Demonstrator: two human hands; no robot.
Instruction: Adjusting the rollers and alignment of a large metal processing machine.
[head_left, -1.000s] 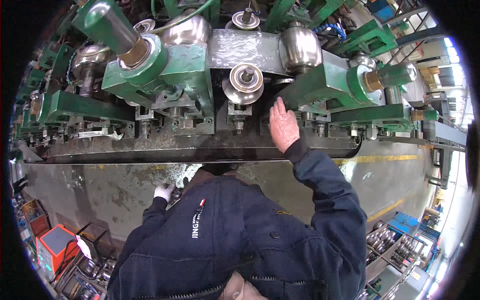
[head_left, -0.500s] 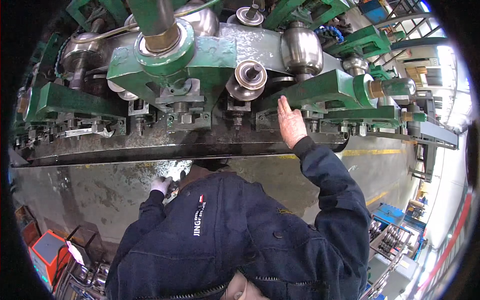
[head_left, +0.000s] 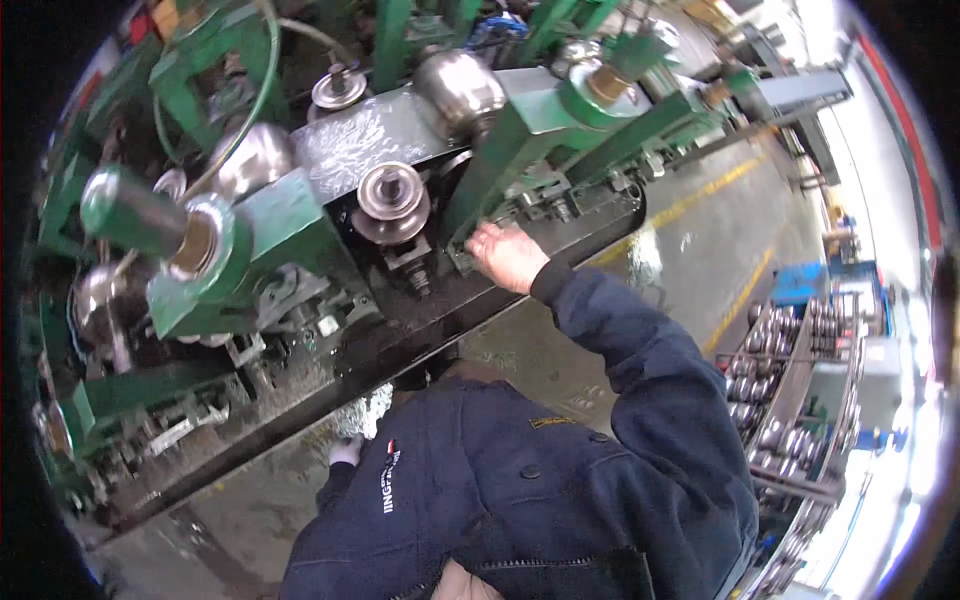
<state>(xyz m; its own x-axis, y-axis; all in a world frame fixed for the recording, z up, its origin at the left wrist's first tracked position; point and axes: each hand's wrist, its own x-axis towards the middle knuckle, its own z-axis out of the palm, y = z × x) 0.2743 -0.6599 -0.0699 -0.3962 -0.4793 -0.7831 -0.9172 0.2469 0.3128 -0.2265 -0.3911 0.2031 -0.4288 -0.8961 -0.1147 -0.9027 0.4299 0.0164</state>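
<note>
My right hand [head_left: 507, 258] is at the foot of a green roller stand [head_left: 515, 150], its bent fingers together against the stand's lower edge. To its left, a polished steel roller [head_left: 392, 205] stands upright on a threaded mount. Low beside my jacket is my left hand [head_left: 346, 451], pale as if gloved. Its fingers are too small and hidden to make out, and so is anything in them. A shiny metal strip [head_left: 350, 145] runs between the rollers behind the stand.
A second green stand [head_left: 265, 245] with a thick shaft is at left. A wrench [head_left: 185, 428] lies on the dark machine bed [head_left: 400, 335]. At right a rack [head_left: 790, 400] holds several steel rollers. Yellow lines [head_left: 740, 300] mark the floor.
My view has turned and shifted right along the machine. My right hand has gone from raised with straight fingers to bent fingers at the stand's foot. My left hand shows less.
</note>
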